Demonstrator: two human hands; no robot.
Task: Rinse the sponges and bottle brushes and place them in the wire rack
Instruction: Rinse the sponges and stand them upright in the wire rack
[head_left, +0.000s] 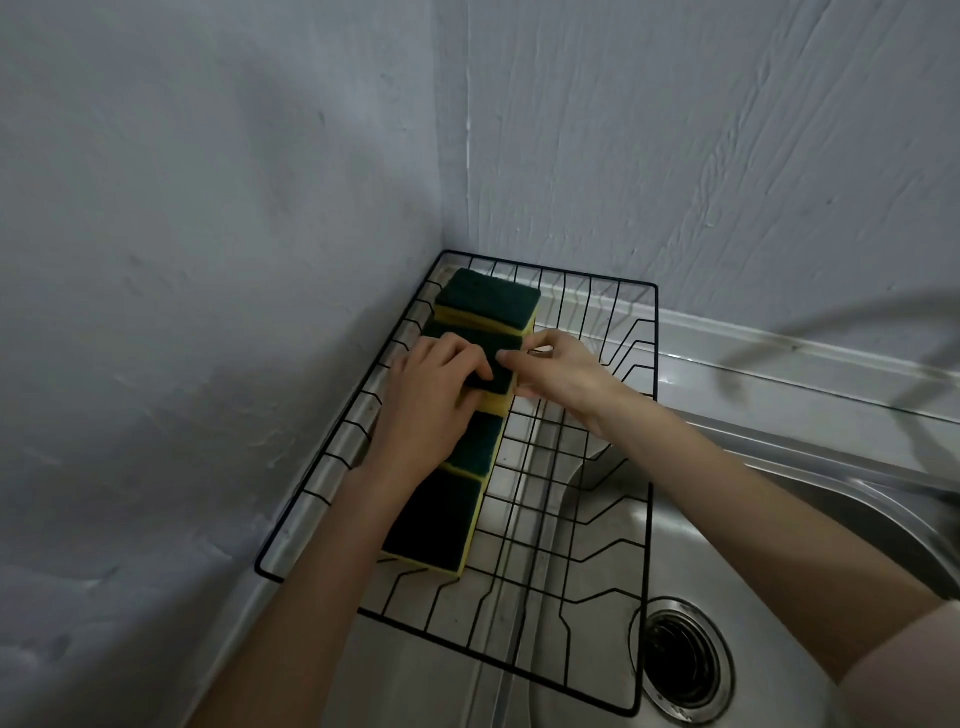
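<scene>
Forearms enter from the lower edge of the frame and converge on the wire rack (652, 395), which spans the corner of the sink (597, 519) at centre frame. Four green-topped yellow sponges lie in a column along the rack's left side, running from the far corner toward the camera.

Step in hand, as judged: seating the second sponge from the far end (498, 364) in line with its neighbours. The left hand (426, 400) lies flat across it, fingers extended and pressing down; it is not closed round anything. The right hand (558, 371) pinches the sponge's right edge between thumb and fingertips.

Procedure for a clean placement:
1. Keep the left palm down to stop the sponge tipping between the wires.
2. Slide the edge with the right hand until it lines up with the far sponge (488, 299).
3. Release the pinch first, then lift the palm.
4. Confirm each sponge rests on crosswires, not over a gap above the basin.

Limits of the view:
- No bottle brushes appear; whether they remain to be rinsed cannot be told.
- The left hand covers most of the sponge being set and part of the third sponge (475, 444).
- The nearest sponge (434, 522) is partly behind the left forearm.
- A blurred streak crosses the right of the frame; it may be a tap, but cannot be identified.
- The drain (680, 660) shows at lower right; no running water is visible.
</scene>
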